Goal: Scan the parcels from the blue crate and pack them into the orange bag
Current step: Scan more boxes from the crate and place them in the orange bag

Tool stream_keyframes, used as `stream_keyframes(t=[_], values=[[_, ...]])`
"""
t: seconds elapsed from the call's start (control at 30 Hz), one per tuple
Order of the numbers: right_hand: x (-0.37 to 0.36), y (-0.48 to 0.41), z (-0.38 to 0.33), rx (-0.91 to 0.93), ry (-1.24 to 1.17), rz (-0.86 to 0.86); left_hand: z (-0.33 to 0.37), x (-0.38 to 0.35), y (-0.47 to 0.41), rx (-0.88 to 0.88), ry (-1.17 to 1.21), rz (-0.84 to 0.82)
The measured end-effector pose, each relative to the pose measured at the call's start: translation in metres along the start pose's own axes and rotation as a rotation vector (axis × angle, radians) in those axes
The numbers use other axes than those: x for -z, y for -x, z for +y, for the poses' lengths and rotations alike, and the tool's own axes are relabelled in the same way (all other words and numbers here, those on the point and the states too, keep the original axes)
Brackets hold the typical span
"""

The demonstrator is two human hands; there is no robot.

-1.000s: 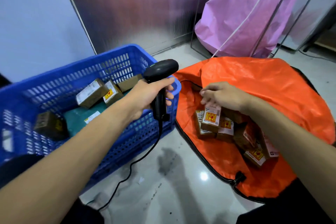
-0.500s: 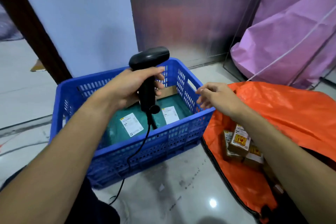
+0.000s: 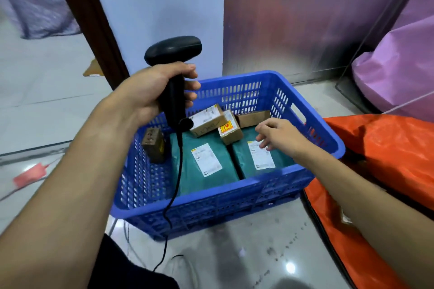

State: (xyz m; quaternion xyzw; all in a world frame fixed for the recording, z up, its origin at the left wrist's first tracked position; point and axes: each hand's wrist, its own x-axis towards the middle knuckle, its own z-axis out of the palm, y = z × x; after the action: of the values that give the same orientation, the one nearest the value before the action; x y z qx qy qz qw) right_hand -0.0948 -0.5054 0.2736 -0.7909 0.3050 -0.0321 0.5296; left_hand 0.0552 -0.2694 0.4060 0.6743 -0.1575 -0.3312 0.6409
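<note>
The blue crate (image 3: 303,103) stands on the floor in the middle. Inside lie two green flat parcels (image 3: 199,171) (image 3: 244,159) with white labels, several small brown boxes (image 3: 229,128) at the back, and one brown box (image 3: 153,144) upright at the left wall. My left hand (image 3: 150,91) grips the black barcode scanner (image 3: 172,50) above the crate's left side, its cable hanging down. My right hand (image 3: 278,135) hovers empty over the right green parcel, fingers loosely curled. The orange bag (image 3: 394,148) lies open at the right.
A purple sack (image 3: 399,73) leans at the far right behind a thin metal frame. A dark wooden post (image 3: 94,23) and a metal panel (image 3: 293,19) stand behind the crate. A red tag (image 3: 29,175) and a flat cardboard piece (image 3: 92,69) lie on the glossy floor.
My right hand left the orange bag, crossed the crate's rim and now hovers inside the crate over a green parcel. My view swung left toward the crate. The scanner stayed in my left hand.
</note>
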Motion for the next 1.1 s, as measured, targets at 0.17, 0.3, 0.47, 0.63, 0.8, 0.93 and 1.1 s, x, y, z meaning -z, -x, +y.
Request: stream_keyframes(t=[0.17,0.3,0.47,0.63,0.8,0.93,1.1], values=[[-0.040,-0.070,0.018,-0.127,0.031,-0.020,-0.007,0.017,-0.014,0.012,0.049,0.040],[-0.069,-0.128,0.037,-0.216,0.138,0.023,-0.019,0.015,-0.029,0.055,0.097,0.104],[-0.090,-0.163,0.056,-0.322,0.214,0.138,-0.023,0.016,-0.042,0.091,0.103,0.119],[-0.098,-0.189,0.081,-0.403,0.098,0.087,-0.019,0.015,-0.049,0.083,0.076,0.117],[-0.103,-0.195,0.079,-0.416,0.002,0.110,-0.015,0.011,-0.051,0.090,0.063,0.120],[-0.096,-0.193,0.071,-0.407,-0.057,0.120,-0.012,0.008,-0.051,0.084,0.054,0.115],[-0.072,-0.176,0.048,-0.492,-0.217,-0.031,-0.010,0.007,-0.048,0.055,0.048,0.115]])
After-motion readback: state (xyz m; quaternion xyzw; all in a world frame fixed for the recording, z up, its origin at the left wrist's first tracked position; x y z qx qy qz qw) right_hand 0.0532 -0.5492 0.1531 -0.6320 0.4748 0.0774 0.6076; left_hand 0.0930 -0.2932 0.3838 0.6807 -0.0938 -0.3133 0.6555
